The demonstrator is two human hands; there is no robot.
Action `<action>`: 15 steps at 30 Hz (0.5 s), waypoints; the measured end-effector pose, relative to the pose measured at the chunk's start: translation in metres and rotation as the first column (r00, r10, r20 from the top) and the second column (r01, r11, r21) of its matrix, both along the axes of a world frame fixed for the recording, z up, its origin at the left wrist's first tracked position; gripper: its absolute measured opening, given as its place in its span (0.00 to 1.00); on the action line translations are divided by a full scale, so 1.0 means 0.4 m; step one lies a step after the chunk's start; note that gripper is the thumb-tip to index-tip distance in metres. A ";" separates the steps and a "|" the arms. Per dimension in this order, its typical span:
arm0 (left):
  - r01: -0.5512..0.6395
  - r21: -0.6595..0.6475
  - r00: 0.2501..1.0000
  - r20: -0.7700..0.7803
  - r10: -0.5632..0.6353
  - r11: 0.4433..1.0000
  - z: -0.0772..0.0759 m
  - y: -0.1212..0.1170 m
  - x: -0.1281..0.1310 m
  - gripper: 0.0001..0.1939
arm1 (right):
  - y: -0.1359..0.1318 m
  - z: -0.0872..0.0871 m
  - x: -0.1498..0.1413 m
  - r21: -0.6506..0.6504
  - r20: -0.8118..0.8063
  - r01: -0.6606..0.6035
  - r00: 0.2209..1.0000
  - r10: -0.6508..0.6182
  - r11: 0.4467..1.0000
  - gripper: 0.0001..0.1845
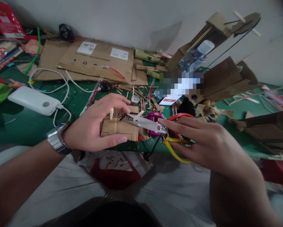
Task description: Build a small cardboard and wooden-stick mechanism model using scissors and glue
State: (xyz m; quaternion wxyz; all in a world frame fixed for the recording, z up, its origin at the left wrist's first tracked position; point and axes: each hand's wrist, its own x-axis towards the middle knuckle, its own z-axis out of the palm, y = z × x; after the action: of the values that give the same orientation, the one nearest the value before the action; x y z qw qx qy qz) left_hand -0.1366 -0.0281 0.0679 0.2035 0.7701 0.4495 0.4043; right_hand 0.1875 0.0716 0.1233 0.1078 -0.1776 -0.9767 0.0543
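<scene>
My left hand is wrapped round a small cardboard box, its thumb along the near edge and its fingers over the far side. Short wooden sticks poke up from the box. In my right hand is a pair of scissors with one red and one yellow handle. The blades lie over the box's printed top, their tips close to a small dark spot. A purple and black round object sits just behind the blades, partly hidden.
A white power bank with a cable lies at left. Flattened cardboard leans at the back. A lit phone, a water bottle and a cardboard structure stand at right. Scraps litter the green table.
</scene>
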 end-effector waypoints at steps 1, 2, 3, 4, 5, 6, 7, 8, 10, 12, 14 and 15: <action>0.004 0.000 1.000 -0.001 -0.004 1.000 0.001 0.000 0.000 0.26 | -0.001 0.000 -0.001 0.003 0.001 0.004 1.000 -0.004 1.000 0.25; 0.009 0.001 1.000 -0.003 -0.009 1.000 0.001 0.000 0.001 0.26 | -0.002 0.000 -0.002 0.007 0.005 0.007 1.000 -0.007 1.000 0.25; 0.014 0.003 1.000 -0.005 -0.014 1.000 0.002 -0.001 0.002 0.26 | -0.003 0.000 -0.004 0.013 0.009 0.008 1.000 -0.008 1.000 0.26; 0.016 0.005 1.000 -0.008 -0.016 1.000 0.003 -0.001 0.002 0.26 | -0.003 -0.001 -0.005 0.019 0.013 0.006 1.000 -0.006 1.000 0.26; 0.016 0.005 1.000 -0.010 -0.016 1.000 0.003 -0.001 0.002 0.26 | -0.004 -0.001 -0.006 0.028 0.015 0.003 1.000 -0.003 1.000 0.26; 0.014 0.004 1.000 -0.011 -0.014 1.000 0.003 -0.001 0.003 0.26 | -0.004 -0.002 -0.008 0.037 0.016 -0.001 1.000 0.001 0.999 0.26; 0.010 0.001 1.000 -0.010 -0.010 1.000 0.003 -0.001 0.003 0.26 | -0.004 -0.002 -0.009 0.046 0.018 -0.006 1.000 0.005 0.999 0.26; 0.006 -0.002 1.000 -0.009 -0.006 1.000 0.003 -0.001 0.003 0.26 | -0.003 -0.002 -0.010 0.054 0.019 -0.012 1.000 0.011 0.998 0.25; 0.000 -0.006 1.000 -0.004 0.000 1.000 0.003 -0.001 0.004 0.25 | -0.002 0.000 -0.012 0.064 0.021 -0.023 1.000 0.022 0.998 0.25; -0.003 -0.006 1.000 -0.002 0.003 1.000 0.003 0.000 0.003 0.25 | 0.001 0.003 -0.011 0.062 0.032 -0.038 0.999 0.036 0.997 0.25; -0.002 -0.006 1.000 -0.002 0.002 1.000 0.004 0.002 0.002 0.24 | 0.006 0.006 -0.008 0.043 0.045 -0.050 0.998 0.048 0.998 0.25; -0.001 -0.009 1.000 -0.002 0.001 1.000 0.004 0.003 0.000 0.24 | 0.008 0.008 -0.006 0.031 0.050 -0.054 0.997 0.052 0.998 0.25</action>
State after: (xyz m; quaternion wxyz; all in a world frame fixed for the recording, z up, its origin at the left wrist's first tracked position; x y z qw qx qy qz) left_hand -0.1364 -0.0270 0.0696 0.2064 0.7693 0.4518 0.4018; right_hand 0.1850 0.0747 0.1267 0.0849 -0.1512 -0.9842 0.0368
